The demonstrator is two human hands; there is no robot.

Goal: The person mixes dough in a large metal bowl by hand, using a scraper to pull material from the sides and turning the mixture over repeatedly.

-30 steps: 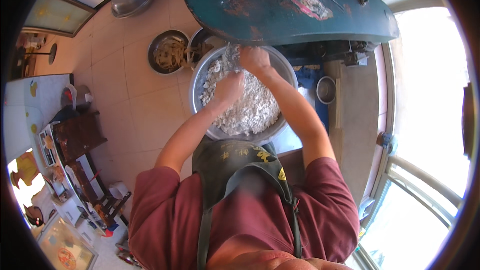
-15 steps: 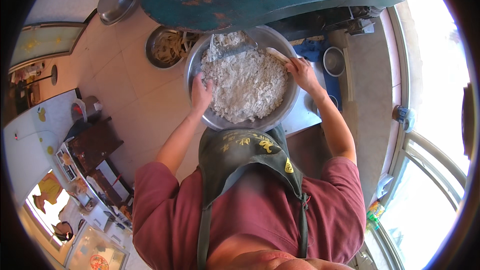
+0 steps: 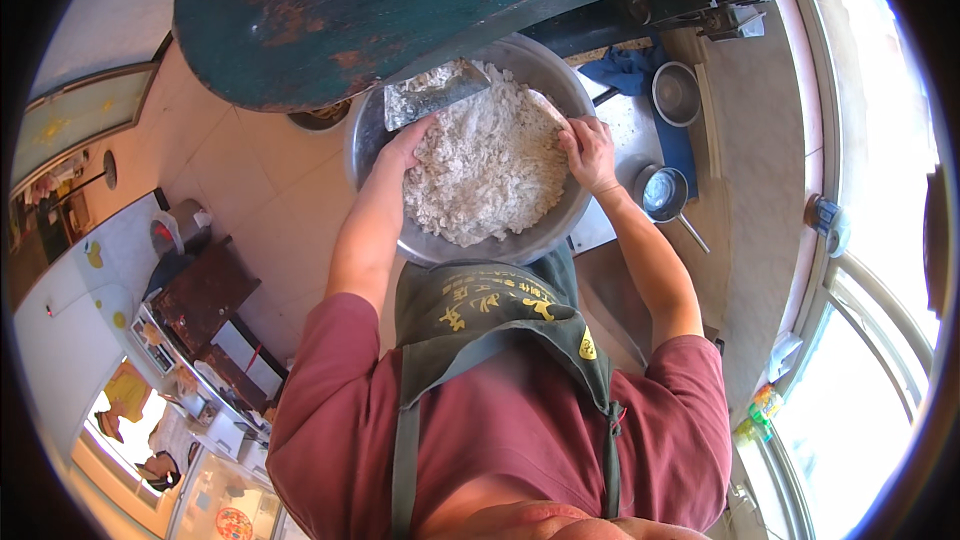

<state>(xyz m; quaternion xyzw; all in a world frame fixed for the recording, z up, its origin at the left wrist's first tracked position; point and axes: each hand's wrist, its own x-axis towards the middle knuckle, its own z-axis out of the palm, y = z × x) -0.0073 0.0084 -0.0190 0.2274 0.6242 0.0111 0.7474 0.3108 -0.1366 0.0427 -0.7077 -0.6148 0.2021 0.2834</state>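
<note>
A large metal bowl [image 3: 437, 245] is heaped with white, crumbly floury mixture [image 3: 484, 172]. A rectangular metal scoop [image 3: 445, 91], partly loaded with mixture, lies tilted at the bowl's upper left. My left hand [image 3: 408, 145] is at its lower edge, fingers closed on it and partly hidden. At the right inner side, my right hand [image 3: 590, 152] grips a pale wooden stick [image 3: 548, 110] that reaches into the bowl.
A rust-marked green machine [image 3: 330, 10] overhangs the bowl's top. To the right are a small steel bowl [image 3: 676, 100], a long-handled pot [image 3: 659, 192], a blue cloth [image 3: 625, 70] and a bright window. Another bowl [image 3: 318, 118] sits on the tiled floor, partly hidden.
My left hand has risen from the bowl's left side to the scoop. My right hand left the bowl's top for the stick. The machine now covers more of the view's upper left.
</note>
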